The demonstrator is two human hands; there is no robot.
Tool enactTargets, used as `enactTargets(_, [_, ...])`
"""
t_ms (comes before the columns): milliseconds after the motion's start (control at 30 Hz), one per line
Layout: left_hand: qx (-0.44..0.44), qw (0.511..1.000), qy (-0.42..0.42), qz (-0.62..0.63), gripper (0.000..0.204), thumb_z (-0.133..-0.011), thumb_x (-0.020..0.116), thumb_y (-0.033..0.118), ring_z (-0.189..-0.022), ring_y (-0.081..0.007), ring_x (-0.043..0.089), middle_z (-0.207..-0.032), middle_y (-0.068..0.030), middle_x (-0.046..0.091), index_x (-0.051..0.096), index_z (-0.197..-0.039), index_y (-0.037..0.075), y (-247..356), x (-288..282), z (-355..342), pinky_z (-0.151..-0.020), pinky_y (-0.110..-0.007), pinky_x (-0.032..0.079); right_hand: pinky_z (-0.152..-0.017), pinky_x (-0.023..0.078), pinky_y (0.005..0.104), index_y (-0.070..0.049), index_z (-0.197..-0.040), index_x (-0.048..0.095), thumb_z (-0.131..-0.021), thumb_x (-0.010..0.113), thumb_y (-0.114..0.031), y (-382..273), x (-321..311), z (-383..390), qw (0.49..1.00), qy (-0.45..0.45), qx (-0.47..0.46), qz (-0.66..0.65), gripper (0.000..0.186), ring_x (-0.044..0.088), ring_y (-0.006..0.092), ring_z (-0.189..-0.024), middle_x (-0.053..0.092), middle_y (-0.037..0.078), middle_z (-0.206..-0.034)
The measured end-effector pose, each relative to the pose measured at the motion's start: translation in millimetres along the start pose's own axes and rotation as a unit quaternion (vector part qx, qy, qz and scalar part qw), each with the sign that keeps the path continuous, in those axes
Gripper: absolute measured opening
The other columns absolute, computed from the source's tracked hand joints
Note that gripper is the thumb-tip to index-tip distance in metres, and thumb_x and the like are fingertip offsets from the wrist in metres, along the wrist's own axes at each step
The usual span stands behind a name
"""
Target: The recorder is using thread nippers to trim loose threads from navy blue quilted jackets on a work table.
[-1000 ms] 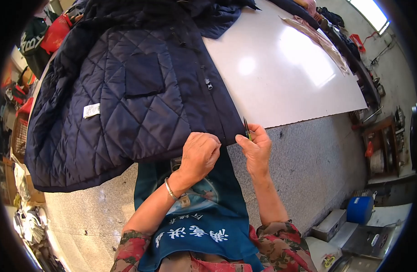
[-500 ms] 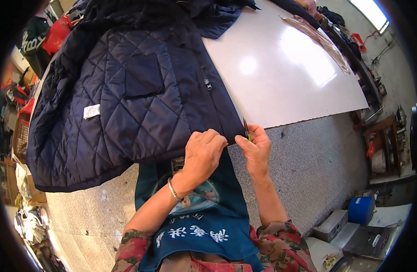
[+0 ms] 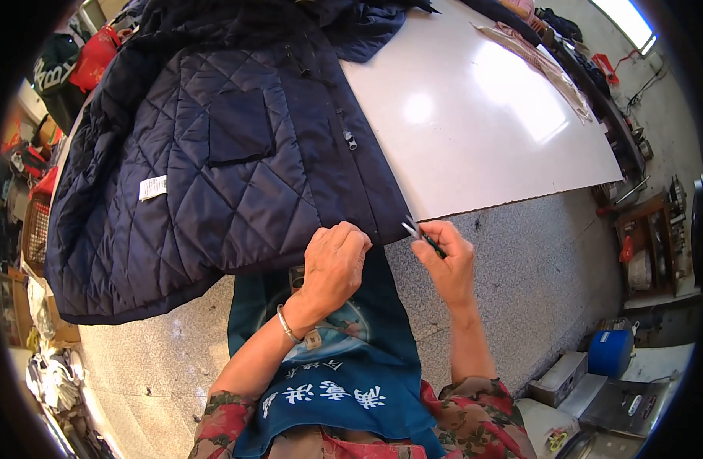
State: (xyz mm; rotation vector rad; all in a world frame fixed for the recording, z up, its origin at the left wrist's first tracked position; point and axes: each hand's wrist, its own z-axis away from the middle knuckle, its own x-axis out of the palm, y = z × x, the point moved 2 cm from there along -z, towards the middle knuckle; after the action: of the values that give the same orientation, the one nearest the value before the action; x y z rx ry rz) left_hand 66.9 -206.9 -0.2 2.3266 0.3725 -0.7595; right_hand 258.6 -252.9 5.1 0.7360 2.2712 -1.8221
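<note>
A dark navy quilted jacket (image 3: pixel 248 200) lies spread with its lining up, its lower edge hanging toward me over the table's near side. My left hand (image 3: pixel 333 264) is closed on the jacket's hem near the front corner, fingertips pinching the cloth. In my right hand (image 3: pixel 451 264) is a small pair of thread snips (image 3: pixel 434 246), blades pointing up and left, just beside the jacket's front corner. The lining has a patch pocket (image 3: pixel 241 128) and a white label (image 3: pixel 152 188). A zipper slider (image 3: pixel 350 141) shows along the front edge.
The white tabletop (image 3: pixel 458 138) reaches away to the right, with a pale pink cloth (image 3: pixel 539 63) near its far edge. A blue container (image 3: pixel 610 353) stands at lower right. At far left are a red bag (image 3: pixel 97 60) and a brown basket (image 3: pixel 36 229).
My right hand has moved right and slightly down with the snips, away from the jacket's edge; the blades now tilt left. My left hand has shifted slightly left, still at the hem.
</note>
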Motion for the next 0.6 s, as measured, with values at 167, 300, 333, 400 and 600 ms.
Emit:
enactTargets(167, [-0.008,1.0,-0.001,0.015,0.015,-0.073,0.065,0.0,-0.07,-0.0252,0.053,-0.079,-0.0067,0.053,0.055,-0.082,0.006,-1,1,1,-0.065,-0.035,0.039,-0.056,0.05,0.0325,-0.006,-0.093,0.063,-0.075,0.076,-0.019,-28,2,2,0.971,-0.03,-0.128,0.2,0.025,0.066,0.0219,-0.066,0.066,0.006,-0.079])
enactTargets(300, [-0.013,1.0,-0.002,0.02,0.014,-0.074,0.065,0.0,-0.07,-0.0252,0.053,-0.079,-0.0065,0.053,0.055,-0.082,0.007,0,2,2,-0.064,-0.034,0.039,-0.054,0.048,0.0331,-0.008,-0.091,0.064,-0.074,0.076,-0.02,-34,4,-3,0.943,-0.078,-0.18,0.269,0.024,0.064,0.0228,-0.062,0.064,0.005,-0.075])
enactTargets(333, [-0.015,1.0,-0.004,0.022,0.014,-0.074,0.065,0.0,-0.07,-0.0252,0.053,-0.079,-0.0064,0.054,0.055,-0.082,0.007,-1,2,2,-0.064,-0.034,0.038,-0.055,0.048,0.0328,-0.007,-0.091,0.065,-0.074,0.076,-0.019,-35,5,-5,0.933,-0.099,-0.188,0.29,0.024,0.065,0.0226,-0.063,0.065,0.006,-0.076])
enactTargets(400, [-0.013,1.0,-0.003,0.024,0.014,-0.074,0.065,0.0,-0.069,-0.0254,0.052,-0.079,-0.0065,0.053,0.055,-0.081,0.006,0,3,3,-0.063,-0.034,0.038,-0.055,0.047,0.0331,-0.007,-0.09,0.065,-0.074,0.076,-0.019,-36,7,-7,0.931,-0.101,-0.197,0.292,0.023,0.064,0.023,-0.063,0.064,0.006,-0.075])
enactTargets(600, [0.021,0.998,-0.013,0.065,0.013,-0.074,0.065,0.001,-0.069,-0.0264,0.052,-0.08,-0.007,0.055,0.056,-0.081,0.007,0,3,6,-0.062,-0.035,0.039,-0.056,0.048,0.0328,-0.006,-0.091,0.065,-0.075,0.076,-0.018,-26,9,-8,0.938,-0.078,-0.193,0.276,0.023,0.065,0.0236,-0.064,0.065,0.007,-0.074])
